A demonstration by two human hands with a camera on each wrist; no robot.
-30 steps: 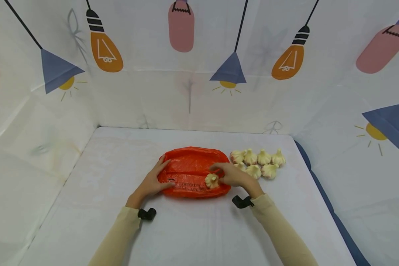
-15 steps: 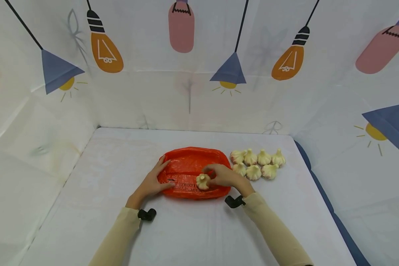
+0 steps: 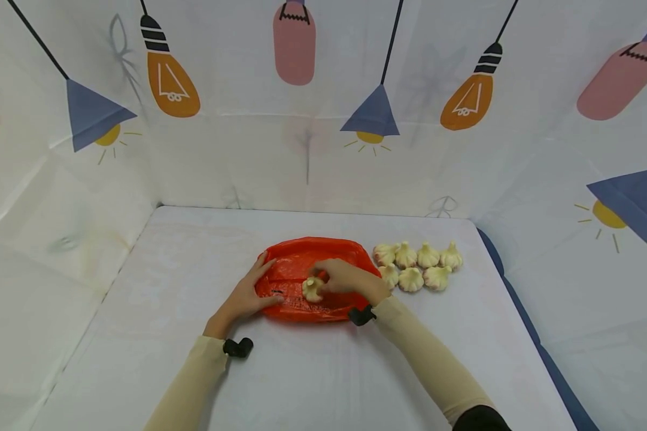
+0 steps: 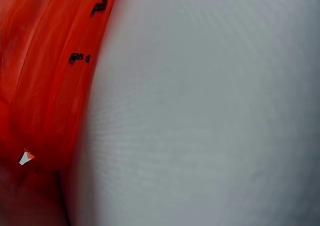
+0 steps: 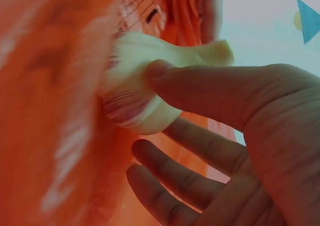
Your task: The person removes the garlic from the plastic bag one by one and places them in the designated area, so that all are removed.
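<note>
A red plastic bag (image 3: 304, 250) with dark print lies in the middle of the table, its edges raised in a rounded rim. My left hand (image 3: 244, 296) rests on the bag's left end, thumb and fingers spread along its edge. In the left wrist view only the bag's creased side (image 4: 55, 75) shows clearly. Over the bag, my right hand (image 3: 343, 280) pinches a garlic bulb (image 3: 310, 290) between thumb and fingers. The right wrist view shows that garlic bulb (image 5: 145, 85), pale with purple streaks, its stem pointing right, close to the red plastic.
Several garlic bulbs (image 3: 428, 255) stand in two rows on the white table (image 3: 301, 377), right of the bag. The nearest bulb (image 3: 389, 276) is beside the bag's right edge. A white cloth with printed lamps (image 3: 237, 155) surrounds the table's back and sides.
My right hand has carried the garlic bulb leftward over the bag, from its right part toward the middle. The left hand and the rows of garlic have stayed put.
</note>
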